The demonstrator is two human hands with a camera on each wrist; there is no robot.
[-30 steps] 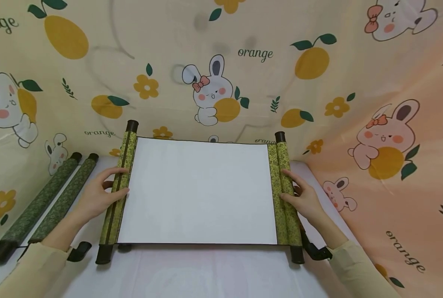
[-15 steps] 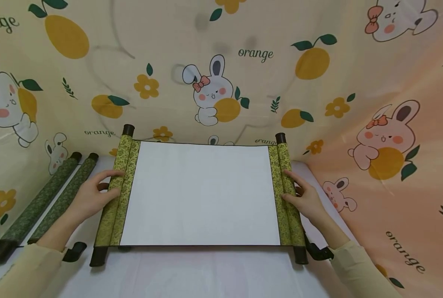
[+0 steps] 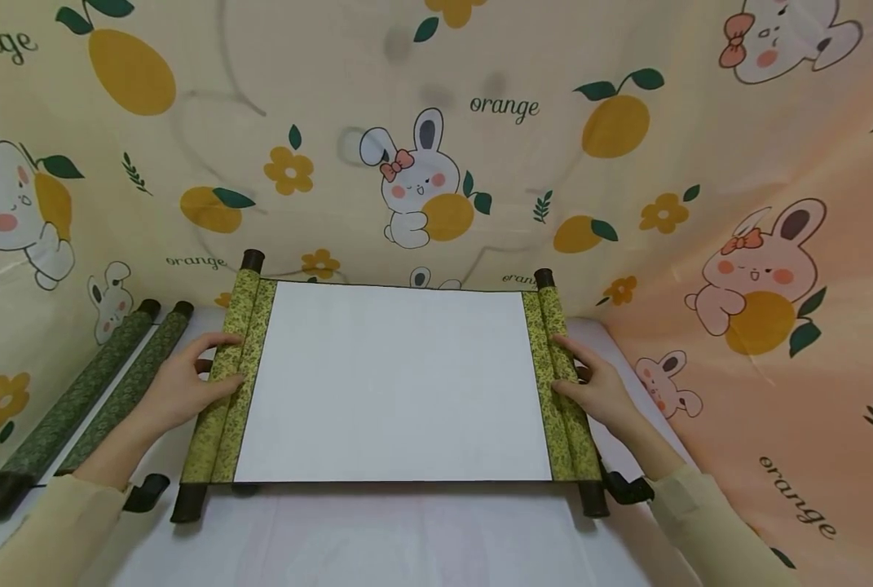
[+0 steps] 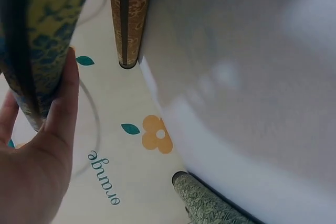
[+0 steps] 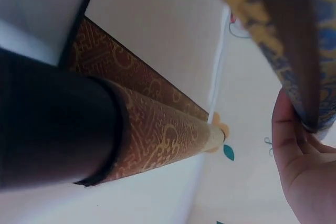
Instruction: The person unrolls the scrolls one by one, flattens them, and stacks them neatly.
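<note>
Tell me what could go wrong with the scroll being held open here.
If the left hand or right hand slips, the yellow scroll might curl or drop on that side. Lowered, it could bump the brown scroll lying below and perhaps crease. The left sleeve might also nudge the green rolls near it.

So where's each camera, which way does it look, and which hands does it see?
Head: on the person's head, looking forward and down at the scroll; left hand, right hand and both sleeves show.
Left wrist: on that wrist, looking past the held scroll toward the cloth; the left hand shows.
Right wrist: on that wrist, looking along a brown roll toward the cloth; the right hand shows.
Shared: head and left wrist both show the left hand and the cloth.
</note>
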